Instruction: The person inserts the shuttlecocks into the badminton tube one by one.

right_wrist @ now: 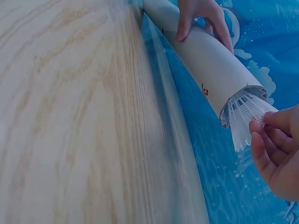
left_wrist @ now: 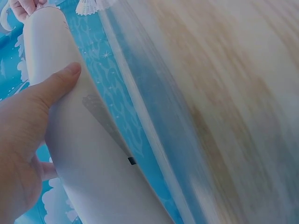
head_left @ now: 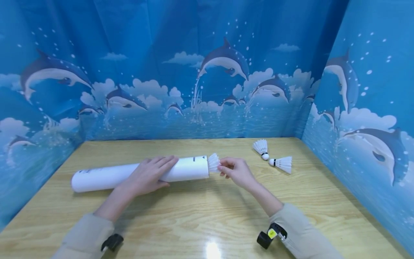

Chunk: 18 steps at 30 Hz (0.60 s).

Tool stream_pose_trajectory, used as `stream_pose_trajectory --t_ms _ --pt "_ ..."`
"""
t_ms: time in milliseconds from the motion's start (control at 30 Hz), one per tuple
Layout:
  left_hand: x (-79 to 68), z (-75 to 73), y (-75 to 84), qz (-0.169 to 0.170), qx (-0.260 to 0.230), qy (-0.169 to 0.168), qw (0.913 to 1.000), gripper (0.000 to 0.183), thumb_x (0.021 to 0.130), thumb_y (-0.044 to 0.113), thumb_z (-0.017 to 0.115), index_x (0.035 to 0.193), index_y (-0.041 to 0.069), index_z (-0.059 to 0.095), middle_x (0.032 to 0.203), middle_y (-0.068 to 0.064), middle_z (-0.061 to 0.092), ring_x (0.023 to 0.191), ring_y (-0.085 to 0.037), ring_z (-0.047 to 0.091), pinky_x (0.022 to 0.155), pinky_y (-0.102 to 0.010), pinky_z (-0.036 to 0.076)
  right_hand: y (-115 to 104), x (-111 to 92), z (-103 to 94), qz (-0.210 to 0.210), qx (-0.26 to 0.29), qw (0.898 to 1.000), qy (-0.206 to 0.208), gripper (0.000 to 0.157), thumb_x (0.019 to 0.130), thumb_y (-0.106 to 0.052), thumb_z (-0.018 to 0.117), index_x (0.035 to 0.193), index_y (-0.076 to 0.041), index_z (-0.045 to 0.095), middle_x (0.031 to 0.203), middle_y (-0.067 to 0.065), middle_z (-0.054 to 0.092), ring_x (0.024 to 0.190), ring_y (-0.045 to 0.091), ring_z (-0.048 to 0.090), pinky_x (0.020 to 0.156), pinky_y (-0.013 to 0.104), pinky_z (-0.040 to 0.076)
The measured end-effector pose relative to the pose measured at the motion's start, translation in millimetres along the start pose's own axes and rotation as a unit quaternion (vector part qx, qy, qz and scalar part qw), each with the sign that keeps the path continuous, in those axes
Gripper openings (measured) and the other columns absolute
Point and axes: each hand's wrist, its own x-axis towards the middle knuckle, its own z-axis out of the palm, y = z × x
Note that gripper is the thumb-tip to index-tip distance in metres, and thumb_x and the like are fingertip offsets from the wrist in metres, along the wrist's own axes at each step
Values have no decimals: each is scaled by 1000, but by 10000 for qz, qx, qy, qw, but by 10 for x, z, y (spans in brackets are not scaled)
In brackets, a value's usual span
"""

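Observation:
A long white shuttlecock tube (head_left: 185,169) lies sideways on the table, its open end facing right. My left hand (head_left: 150,175) grips it around the middle; in the left wrist view the thumb (left_wrist: 63,83) lies along its side. A white shuttlecock (head_left: 213,162) is partly inside the open end, with its feathered skirt sticking out and its head hidden in the tube. My right hand (head_left: 237,172) pinches the skirt's edge between thumb and fingers, which the right wrist view shows close up on the shuttlecock (right_wrist: 247,116).
Two more shuttlecocks lie at the back right of the wooden table (head_left: 194,223), one shuttlecock (head_left: 260,148) pointing its head toward the other shuttlecock (head_left: 282,164). A blue dolphin-print curtain (head_left: 155,90) stands behind the table and along its sides.

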Motion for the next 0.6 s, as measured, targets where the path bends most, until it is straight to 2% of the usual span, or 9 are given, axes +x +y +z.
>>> stream_pose_trajectory --t_ms 200,600 --pt "-5 7 -8 62 17 71 10000 89 68 36 82 140 9 39 136 -13 48 117 -32 49 86 -55 47 -16 19 66 130 188 9996 163 17 86 2 61 101 10 60 84 19 67 62 17 61 53 23 51" --pt "-4 -1 -9 1 -27 82 10000 89 67 34 82 141 9 38 136 -13 47 117 -32 49 86 -55 47 -18 30 135 -41 127 9995 268 13 89 -3 60 96 6 65 76 15 66 62 13 59 53 24 51"
